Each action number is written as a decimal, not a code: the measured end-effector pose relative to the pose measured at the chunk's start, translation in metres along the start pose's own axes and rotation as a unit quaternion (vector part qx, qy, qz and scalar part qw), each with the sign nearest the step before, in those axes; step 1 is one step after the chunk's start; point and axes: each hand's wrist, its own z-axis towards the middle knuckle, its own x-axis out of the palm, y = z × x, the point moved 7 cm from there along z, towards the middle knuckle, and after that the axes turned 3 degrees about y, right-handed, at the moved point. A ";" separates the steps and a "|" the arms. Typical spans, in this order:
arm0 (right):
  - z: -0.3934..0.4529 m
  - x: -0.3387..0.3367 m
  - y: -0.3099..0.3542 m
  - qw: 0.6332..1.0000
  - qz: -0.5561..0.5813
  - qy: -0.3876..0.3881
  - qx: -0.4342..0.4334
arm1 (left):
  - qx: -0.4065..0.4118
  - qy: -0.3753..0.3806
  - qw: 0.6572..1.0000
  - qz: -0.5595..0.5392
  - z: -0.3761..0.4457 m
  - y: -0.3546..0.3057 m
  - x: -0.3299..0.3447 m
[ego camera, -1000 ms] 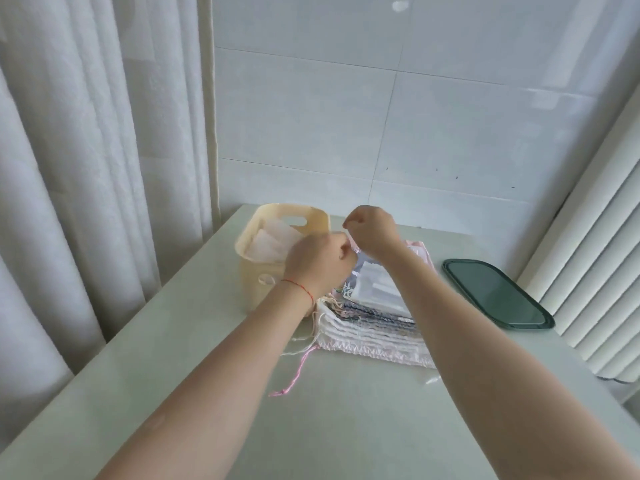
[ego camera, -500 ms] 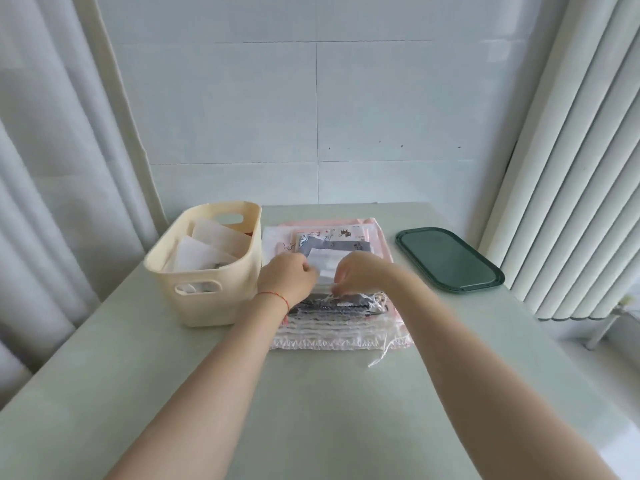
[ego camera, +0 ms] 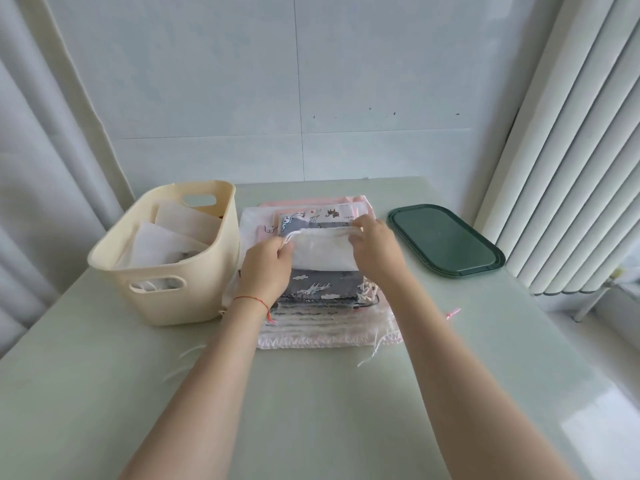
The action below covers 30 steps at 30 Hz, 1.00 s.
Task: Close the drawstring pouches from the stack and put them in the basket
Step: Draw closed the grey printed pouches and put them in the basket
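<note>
White pouch (ego camera: 323, 249) atop stack (ego camera: 325, 306), long axis left-right, mouth toward far table edge. Left hand (ego camera: 266, 268) pinching cord end; right hand (ego camera: 375, 245) gripping opposite corner. Basket (ego camera: 166, 299) nearer left hand.

Pale tiled wall (ego camera: 311, 81), white curtain (ego camera: 41, 161) left, vertical blinds (ego camera: 568, 150) right, pale green table (ego camera: 311, 410)
</note>
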 end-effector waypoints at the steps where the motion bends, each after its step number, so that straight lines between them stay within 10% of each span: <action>1: 0.000 -0.001 -0.001 1.000 -0.002 -0.008 0.006 | -0.002 -0.008 1.000 -0.019 0.000 0.000 -0.002; 9: -0.003 -0.006 -0.025 0.994 -0.059 -0.011 0.092 | -0.111 0.037 0.969 -0.218 0.001 0.006 -0.007; 15: -0.005 -0.003 -0.042 0.988 0.021 -0.012 0.150 | -0.221 0.025 0.818 -0.530 0.001 0.019 0.000; 18: -0.009 -0.011 -0.056 0.973 0.089 -0.048 0.209 | -0.257 -0.065 0.796 -0.544 -0.003 0.032 -0.003; 24: -0.013 -0.004 -0.044 0.873 0.425 -0.053 0.233 | -0.189 -0.123 0.868 -0.442 -0.004 0.016 -0.011; 30: -0.008 -0.003 -0.022 0.735 0.654 -0.038 0.176 | -0.115 -0.085 0.834 -0.533 -0.002 -0.001 -0.012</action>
